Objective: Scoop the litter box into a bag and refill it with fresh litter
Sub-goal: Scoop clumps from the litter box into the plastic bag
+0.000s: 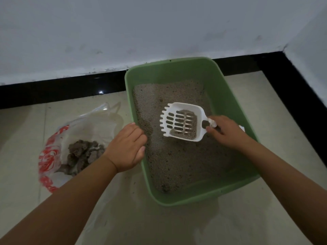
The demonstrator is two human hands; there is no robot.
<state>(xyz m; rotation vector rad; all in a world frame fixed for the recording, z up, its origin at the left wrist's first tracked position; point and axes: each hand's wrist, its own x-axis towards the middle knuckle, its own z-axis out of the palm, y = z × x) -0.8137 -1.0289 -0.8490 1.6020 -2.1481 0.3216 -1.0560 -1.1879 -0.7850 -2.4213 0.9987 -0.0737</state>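
Observation:
A green litter box stands on the floor against the wall, with grey litter spread over its bottom. My right hand grips the handle of a white slotted scoop, which is held just above the litter with a little litter in it. My left hand grips the box's left rim, fingers curled over the edge. To the left lies an open white plastic bag with red print, holding several grey clumps.
A white wall with a black skirting strip runs behind the box and turns a corner at the right. The floor is pale tile; loose litter grains lie beside the box.

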